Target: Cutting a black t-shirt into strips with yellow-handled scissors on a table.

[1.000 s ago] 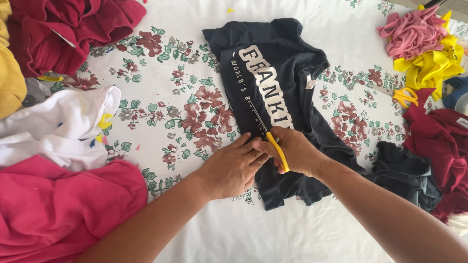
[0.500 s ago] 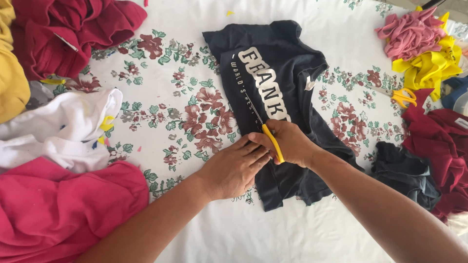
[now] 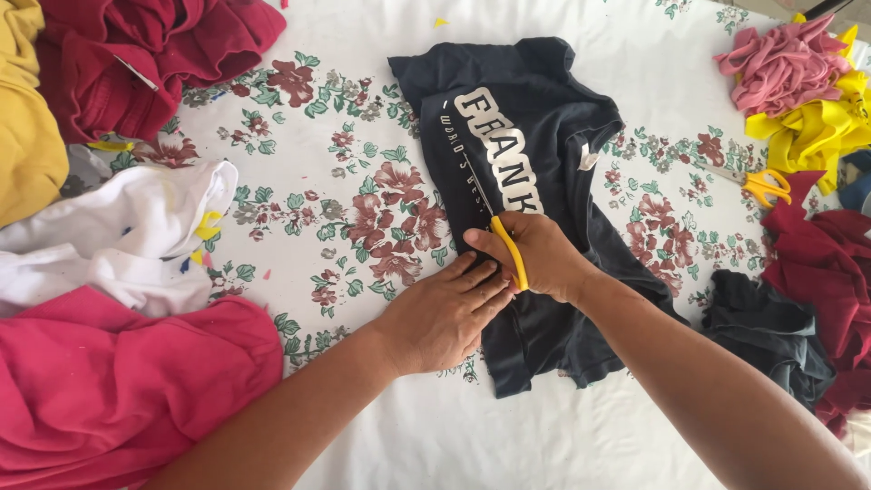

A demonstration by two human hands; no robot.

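My right hand (image 3: 543,257) is closed around the yellow-handled scissors (image 3: 508,247), whose blades run far-left up the middle of the dark navy T-shirt (image 3: 544,136), across its white print. The shirt lies flat in the middle of the flowered white cloth (image 3: 299,200), collar end far, hem near. My left hand (image 3: 445,313) is spread flat, fingers together, pressing the shirt's left edge just beside the scissors; it holds nothing.

I see no boxes or bins, only loose heaps. Left: a pink garment (image 3: 127,390) near, a white one (image 3: 118,231) behind it, yellow fabric (image 3: 27,109) at the edge, dark red clothes (image 3: 145,45) far. Right: a pink and yellow pile of strips (image 3: 803,86) far, a 2nd pair of scissors (image 3: 758,184) lying beside it, dark red cloth (image 3: 826,263), and a crumpled navy scrap (image 3: 767,331) near the shirt's hem.

Bare cloth lies between the shirt and the left heaps, and along the near edge.
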